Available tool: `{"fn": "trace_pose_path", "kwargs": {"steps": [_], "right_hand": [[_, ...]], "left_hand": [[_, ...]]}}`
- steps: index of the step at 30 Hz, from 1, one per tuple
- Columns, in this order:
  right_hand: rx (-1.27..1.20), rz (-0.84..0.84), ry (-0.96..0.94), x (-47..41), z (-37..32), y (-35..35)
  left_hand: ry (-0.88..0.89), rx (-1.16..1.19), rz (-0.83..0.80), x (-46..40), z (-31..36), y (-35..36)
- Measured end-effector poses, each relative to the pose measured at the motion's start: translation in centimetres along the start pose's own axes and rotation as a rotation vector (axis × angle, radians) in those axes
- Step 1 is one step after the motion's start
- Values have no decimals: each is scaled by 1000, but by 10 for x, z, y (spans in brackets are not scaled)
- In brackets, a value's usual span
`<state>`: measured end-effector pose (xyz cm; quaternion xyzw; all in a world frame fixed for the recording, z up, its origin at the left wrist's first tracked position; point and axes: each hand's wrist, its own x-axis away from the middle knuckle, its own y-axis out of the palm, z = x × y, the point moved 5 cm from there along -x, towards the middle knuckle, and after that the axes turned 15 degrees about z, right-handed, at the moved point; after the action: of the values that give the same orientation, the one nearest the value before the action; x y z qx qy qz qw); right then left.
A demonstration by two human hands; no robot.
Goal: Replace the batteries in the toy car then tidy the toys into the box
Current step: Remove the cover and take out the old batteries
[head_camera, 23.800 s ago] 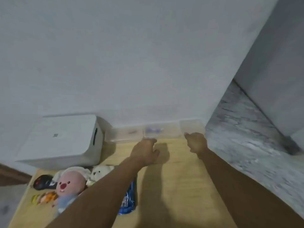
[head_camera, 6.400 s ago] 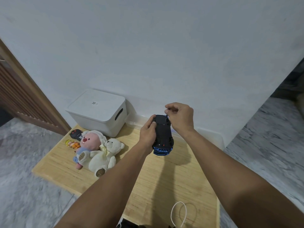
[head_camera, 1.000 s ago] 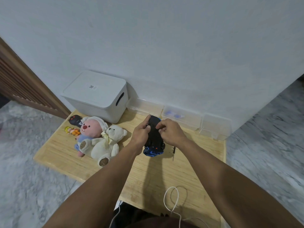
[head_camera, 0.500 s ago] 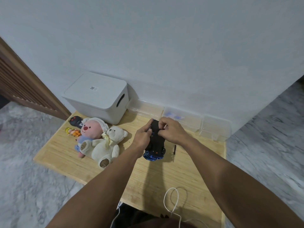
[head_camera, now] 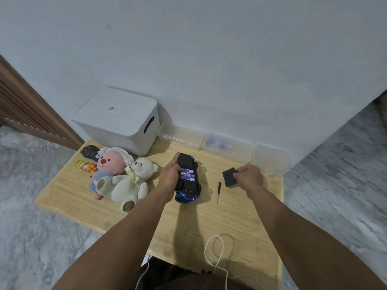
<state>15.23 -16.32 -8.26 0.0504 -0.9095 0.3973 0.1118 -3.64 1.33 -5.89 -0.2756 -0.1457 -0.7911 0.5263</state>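
Now the left hand (head_camera: 169,177) gripped the upturned toy car (head_camera: 187,181) at table (head_camera: 240,222) centre, batteries (head_camera: 187,175) exposed; at 3 o'clock the right hand (head_camera: 249,176) pinched the battery cover (head_camera: 230,177) above the screwdriver (head_camera: 218,191)

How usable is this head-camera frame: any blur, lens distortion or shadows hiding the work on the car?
Head view: sharp around the toy car, its battery bay showing beside the left hand; the right hand holds the cover with little blur. Wide-angle bending curves the wall edges and floor. Soft arm shadows fall on the wooden board; no glare.
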Motion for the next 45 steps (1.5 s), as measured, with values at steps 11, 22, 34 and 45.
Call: {"fn": "trace_pose_path", "kwargs": {"steps": [11, 22, 34, 45], "right_hand": [[257, -52, -37, 5, 22, -1], [-165, -506, 29, 45, -52, 32], [-285, -527, 172, 54, -52, 43], [-371, -453, 286, 56, -42, 41]], "left_hand": [[-47, 76, -48, 7, 2, 6], [13, 58, -122, 12, -1, 16], [84, 71, -142, 10, 2, 21], [41, 57, -206, 9, 1, 20]]}}
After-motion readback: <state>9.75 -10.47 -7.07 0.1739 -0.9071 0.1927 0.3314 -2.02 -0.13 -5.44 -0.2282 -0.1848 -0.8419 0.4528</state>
